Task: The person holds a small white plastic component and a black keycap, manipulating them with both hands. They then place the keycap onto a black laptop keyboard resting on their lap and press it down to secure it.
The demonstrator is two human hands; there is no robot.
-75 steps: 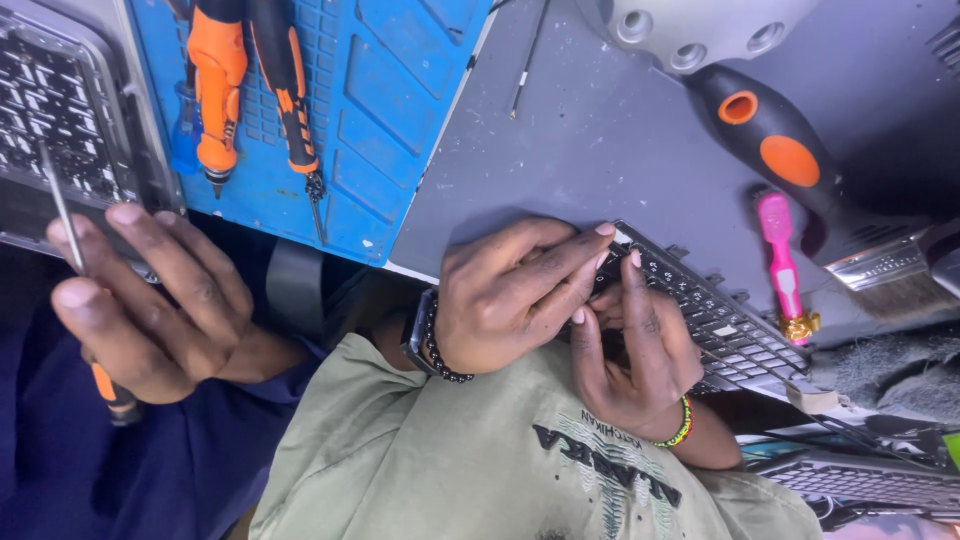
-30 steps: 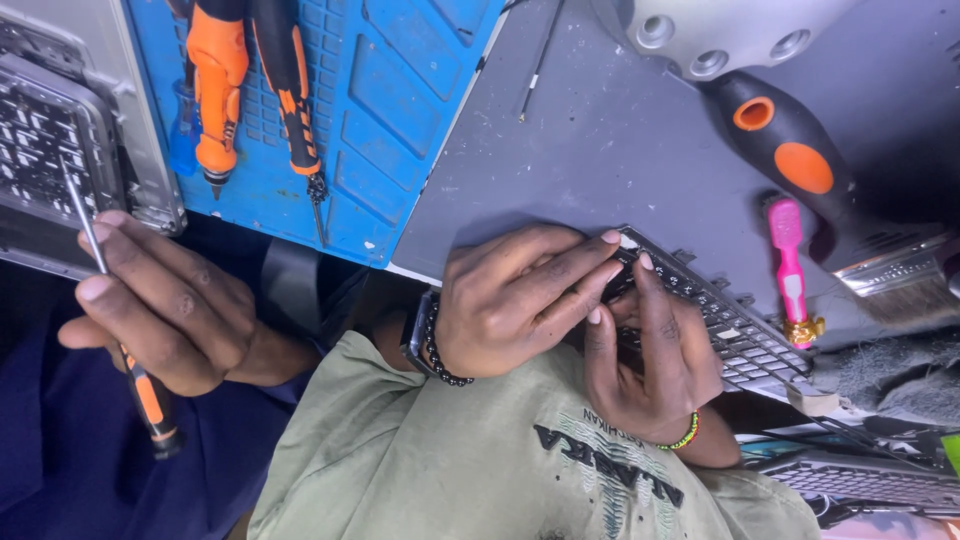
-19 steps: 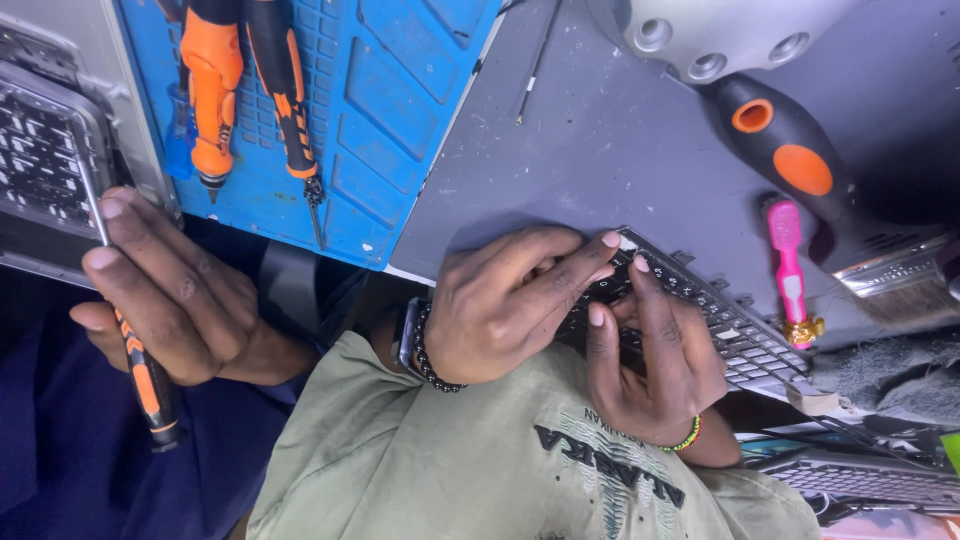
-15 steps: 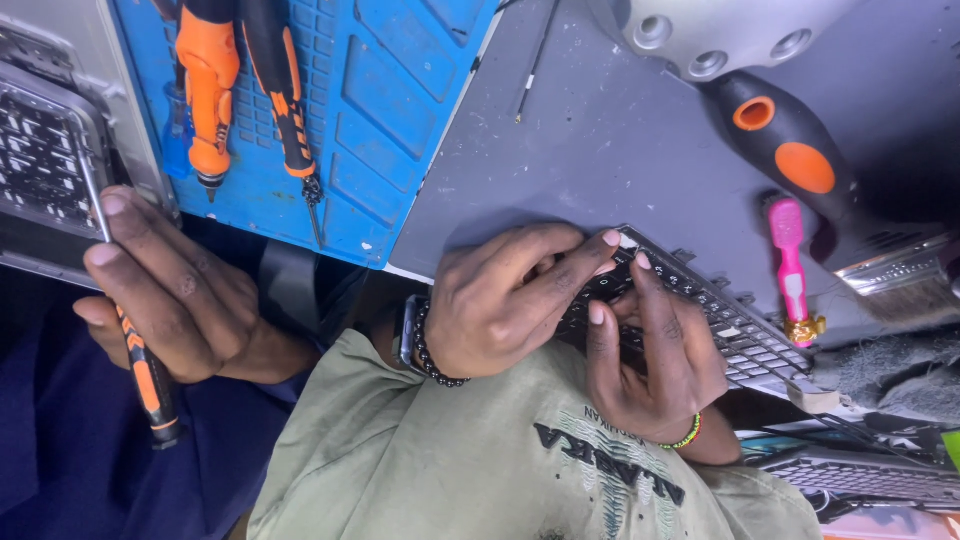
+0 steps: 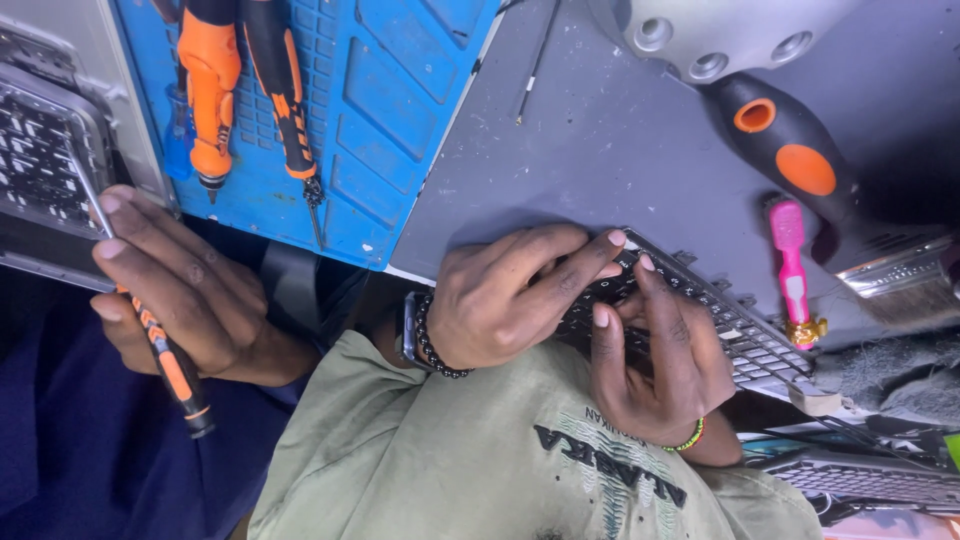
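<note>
Work looks midway: the left hand (image 5: 510, 305) has its grip clasped over the flat black laptop keyboard (image 5: 742, 335) at its nine-o'clock end on the grey bench (image 5: 600, 150), while the right hand (image 5: 655, 370), grip released, presses still-seated keys.

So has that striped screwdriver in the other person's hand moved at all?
Yes. The screwdriver has swung its handle end rightward in the picture, toward the near corner of the blue mat, which stayed put.

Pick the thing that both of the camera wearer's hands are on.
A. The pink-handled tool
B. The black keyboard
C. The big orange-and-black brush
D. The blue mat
B: the left hand and the right hand both have their fingers laid on the black keyboard at the near edge of the grey table.
</note>
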